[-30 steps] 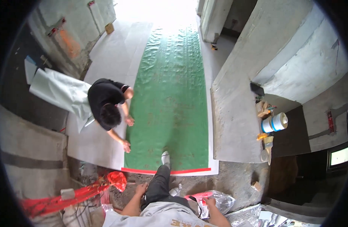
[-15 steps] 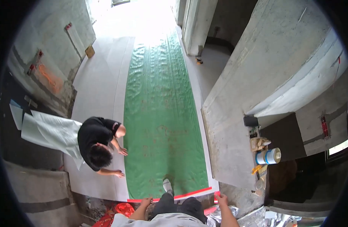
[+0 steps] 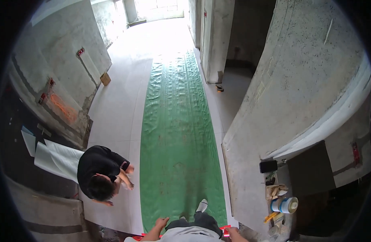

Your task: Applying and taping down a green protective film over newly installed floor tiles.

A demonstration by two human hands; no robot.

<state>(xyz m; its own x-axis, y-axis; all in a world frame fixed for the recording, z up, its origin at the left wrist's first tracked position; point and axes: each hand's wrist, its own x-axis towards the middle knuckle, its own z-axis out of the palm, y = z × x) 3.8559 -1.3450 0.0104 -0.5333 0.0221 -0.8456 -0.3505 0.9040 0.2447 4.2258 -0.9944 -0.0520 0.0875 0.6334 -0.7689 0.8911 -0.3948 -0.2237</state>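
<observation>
Taking the wearer at the bottom as the clock's centre, the green floor-protection sheet (image 3: 177,153) runs away toward 12 o'clock over pale floor tiles (image 3: 113,105). It is laid lengthwise and flat, most likely to shield the walking surface; the far stretch is rippled, which suggests it was stored rolled or folded. A red strip (image 3: 144,234) shows at its near edge, probably pinning that end (the wearer's body hides most of it). A white-socked foot (image 3: 202,206) rests on the sheet, perhaps shoeless to spare it.

The right hand (image 3: 233,232), at about 3 o'clock beside the sheet's near corner, seems closed on a bright red item (image 3: 226,231), likely tape. The left hand (image 3: 162,222), near 11 o'clock, appears above the sheet with its forearm angled up from the lower edge and its fingers bent; nothing shows in that grip, and I cannot tell whether the fingertips meet.

At 10 o'clock a co-worker (image 3: 97,167) crouches on the tiles just off the sheet, one hand (image 3: 130,186) reaching near its edge without touching. Between 2 and 3 o'clock, a white-and-blue tub (image 3: 289,205) sits among small supplies, clear of the sheet.
</observation>
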